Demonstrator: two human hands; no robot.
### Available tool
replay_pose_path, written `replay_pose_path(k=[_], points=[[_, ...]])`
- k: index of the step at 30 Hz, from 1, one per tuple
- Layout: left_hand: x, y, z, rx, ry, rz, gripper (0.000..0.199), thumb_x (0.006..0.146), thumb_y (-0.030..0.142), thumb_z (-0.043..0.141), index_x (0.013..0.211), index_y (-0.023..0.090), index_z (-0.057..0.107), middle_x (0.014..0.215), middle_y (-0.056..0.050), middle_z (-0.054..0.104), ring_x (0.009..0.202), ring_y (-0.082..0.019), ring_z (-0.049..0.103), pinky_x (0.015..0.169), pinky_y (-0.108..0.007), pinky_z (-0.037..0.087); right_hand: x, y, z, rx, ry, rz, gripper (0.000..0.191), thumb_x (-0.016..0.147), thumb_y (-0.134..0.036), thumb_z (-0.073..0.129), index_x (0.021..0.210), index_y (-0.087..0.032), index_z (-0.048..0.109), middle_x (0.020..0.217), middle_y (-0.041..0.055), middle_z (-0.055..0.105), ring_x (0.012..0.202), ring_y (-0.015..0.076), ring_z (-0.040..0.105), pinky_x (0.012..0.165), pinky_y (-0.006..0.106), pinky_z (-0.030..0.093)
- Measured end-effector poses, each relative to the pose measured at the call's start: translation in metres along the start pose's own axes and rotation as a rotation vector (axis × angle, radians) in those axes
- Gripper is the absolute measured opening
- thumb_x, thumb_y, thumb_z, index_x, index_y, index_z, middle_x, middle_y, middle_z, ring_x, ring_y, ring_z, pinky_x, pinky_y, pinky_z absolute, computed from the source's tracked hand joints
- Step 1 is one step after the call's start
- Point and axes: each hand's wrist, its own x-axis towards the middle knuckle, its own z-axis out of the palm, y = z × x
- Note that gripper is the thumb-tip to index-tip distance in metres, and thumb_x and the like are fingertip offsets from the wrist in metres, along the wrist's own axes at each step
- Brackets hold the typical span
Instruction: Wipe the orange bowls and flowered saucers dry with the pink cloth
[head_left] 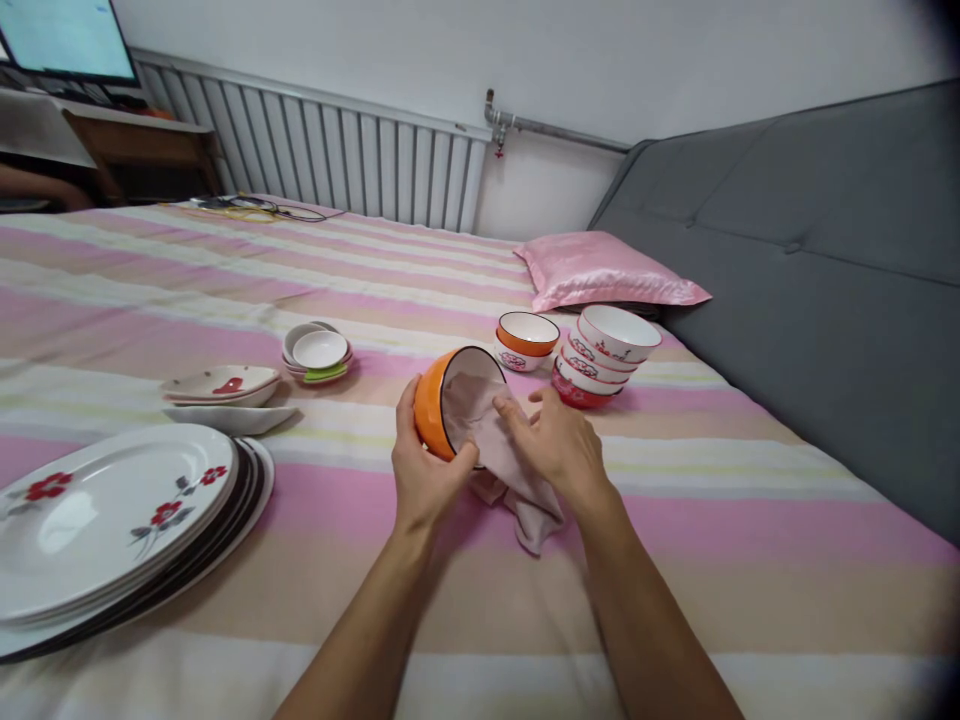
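Note:
My left hand [425, 463] grips an orange bowl [433, 405] with a white inside and a dark rim, its fingers round the outside and the thumb at the rim. The bowl is tilted so that its mouth faces right. A pinkish-beige cloth [517, 470] lies partly inside it and hangs out over the rim toward the bedspread. My right hand [553, 440] is closed on the cloth at the bowl's mouth, the thumb pointing toward the inside. Just beyond stand a small stack with an orange bowl [527, 343] on top and a taller stack of white and red bowls [600, 360].
At the left lie a stack of large flowered plates [112, 520], boat-shaped dishes [221, 385] and small round dishes [319, 350]. A pink pillow [607, 268] rests by the grey headboard [810, 240]. Cables [255, 208] lie at the far edge of the striped bedspread [750, 600], before a radiator [337, 140].

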Motion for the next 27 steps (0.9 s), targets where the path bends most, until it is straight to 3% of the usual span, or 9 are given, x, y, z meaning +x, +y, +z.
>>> replay_pose_path(k=[2, 6, 11, 16, 27], points=[[-0.001, 0.002, 0.0, 0.006, 0.008, 0.02, 0.085, 0.059, 0.01, 0.065, 0.139, 0.022, 0.037, 0.137, -0.009, 0.05, 0.124, -0.026, 0.049, 0.101, -0.036, 0.043, -0.002, -0.002, 0.002, -0.088, -0.06, 0.012, 0.073, 0.08, -0.074, 0.035, 0.117, -0.014, 0.055, 0.104, 0.0211, 0.067, 0.1, 0.0399, 0.062, 0.078, 0.049, 0.045], [-0.002, 0.001, 0.001, -0.034, 0.008, 0.002, 0.08, 0.063, 0.014, 0.066, 0.138, 0.022, 0.038, 0.136, -0.009, 0.051, 0.123, -0.026, 0.051, 0.1, -0.035, 0.044, -0.003, -0.005, 0.007, -0.106, -0.186, -0.027, 0.071, 0.076, -0.073, 0.043, 0.111, -0.013, 0.058, 0.101, 0.0219, 0.068, 0.097, 0.0397, 0.064, 0.073, 0.044, 0.046], [-0.002, -0.002, 0.002, -0.063, -0.016, 0.047, 0.078, 0.065, 0.019, 0.069, 0.137, 0.022, 0.039, 0.137, -0.01, 0.048, 0.125, -0.026, 0.048, 0.105, -0.038, 0.039, 0.003, 0.001, 0.02, 0.209, -0.287, -0.15, 0.052, 0.072, -0.06, 0.061, 0.102, -0.018, 0.064, 0.103, 0.0146, 0.07, 0.098, 0.0325, 0.065, 0.075, 0.036, 0.048], [-0.003, 0.001, 0.005, -0.127, -0.049, 0.1, 0.077, 0.065, 0.016, 0.067, 0.135, 0.024, 0.037, 0.137, -0.009, 0.048, 0.126, -0.024, 0.047, 0.107, -0.038, 0.037, 0.009, 0.009, 0.03, 0.446, -0.208, -0.142, 0.042, 0.065, -0.042, 0.071, 0.101, -0.021, 0.065, 0.099, 0.007, 0.072, 0.092, 0.0273, 0.067, 0.074, 0.035, 0.05], [-0.002, 0.003, 0.002, -0.145, -0.199, 0.091, 0.087, 0.056, 0.013, 0.063, 0.138, 0.02, 0.036, 0.133, -0.01, 0.052, 0.12, -0.028, 0.052, 0.099, -0.038, 0.044, 0.022, 0.019, 0.02, 0.401, 0.027, -0.241, 0.043, 0.062, -0.037, 0.075, 0.101, -0.021, 0.065, 0.096, 0.0075, 0.073, 0.088, 0.0272, 0.066, 0.074, 0.037, 0.05]])
